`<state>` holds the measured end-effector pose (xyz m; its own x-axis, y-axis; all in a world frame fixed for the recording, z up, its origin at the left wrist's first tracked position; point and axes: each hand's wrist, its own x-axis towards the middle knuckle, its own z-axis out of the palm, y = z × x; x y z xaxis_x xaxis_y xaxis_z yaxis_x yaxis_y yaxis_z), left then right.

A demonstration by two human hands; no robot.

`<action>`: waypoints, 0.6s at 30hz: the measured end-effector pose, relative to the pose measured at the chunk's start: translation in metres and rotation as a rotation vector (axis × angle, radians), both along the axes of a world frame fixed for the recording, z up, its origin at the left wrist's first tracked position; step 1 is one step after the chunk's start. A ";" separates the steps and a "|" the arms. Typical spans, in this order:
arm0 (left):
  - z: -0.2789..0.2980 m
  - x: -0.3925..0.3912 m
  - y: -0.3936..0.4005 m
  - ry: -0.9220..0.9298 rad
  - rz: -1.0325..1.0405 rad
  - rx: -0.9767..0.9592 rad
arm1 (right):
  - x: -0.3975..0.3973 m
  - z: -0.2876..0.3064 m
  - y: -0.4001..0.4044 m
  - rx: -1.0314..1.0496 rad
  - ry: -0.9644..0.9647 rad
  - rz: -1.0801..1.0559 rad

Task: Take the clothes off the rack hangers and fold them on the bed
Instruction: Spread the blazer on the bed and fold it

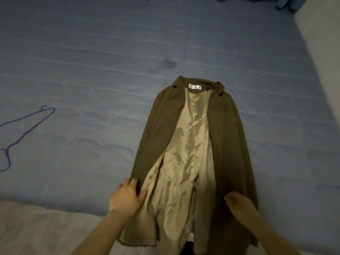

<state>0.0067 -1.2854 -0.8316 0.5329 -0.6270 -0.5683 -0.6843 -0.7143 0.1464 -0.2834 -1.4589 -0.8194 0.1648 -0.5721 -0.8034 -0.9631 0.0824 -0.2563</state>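
At 9 o'clock on the bed (92, 70), a purple wire hanger (24, 129) lies flat on the blue quilted cover, well apart from everything else.

Centre frame, running from 12 down to 6: olive-brown coat (226, 144), laid face up, collar far from the person, hem hanging over the near bed edge. Front is open, shiny beige lining (184, 153) exposed down the middle. White label (195, 86) sits at the inside neck; its text is too small to read.

Left hand (127, 196) at 7 o'clock, on the coat's left front panel near the lower edge. Fingers (131, 182) curl over the panel edge, thumb lies on the lining side, so it pinches the fabric.

Right hand (241, 203) at 5 o'clock, on the coat's right front panel. Its fingers curl down into the fabric; looks like a grip on the cloth, though the fingertips are hidden.

At 1 o'clock, a pale wall (323, 43) borders the bed. Dark blue fabric (287, 3) shows at the top edge; cannot tell what it is.
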 end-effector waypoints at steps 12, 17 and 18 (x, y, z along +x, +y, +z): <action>-0.045 -0.032 0.071 -0.074 0.079 -0.134 | -0.017 -0.044 0.104 -0.200 0.025 -0.053; -0.060 -0.037 0.059 -0.080 0.147 -0.181 | -0.005 -0.050 0.087 -0.361 0.045 -0.072; -0.063 -0.037 0.058 -0.084 0.152 -0.201 | -0.003 -0.052 0.082 -0.374 0.041 -0.067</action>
<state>-0.0301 -1.2278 -0.8943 0.6695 -0.6319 -0.3904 -0.5871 -0.7722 0.2430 -0.2860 -1.3768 -0.8714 0.0891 -0.8354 -0.5423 -0.9687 0.0539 -0.2422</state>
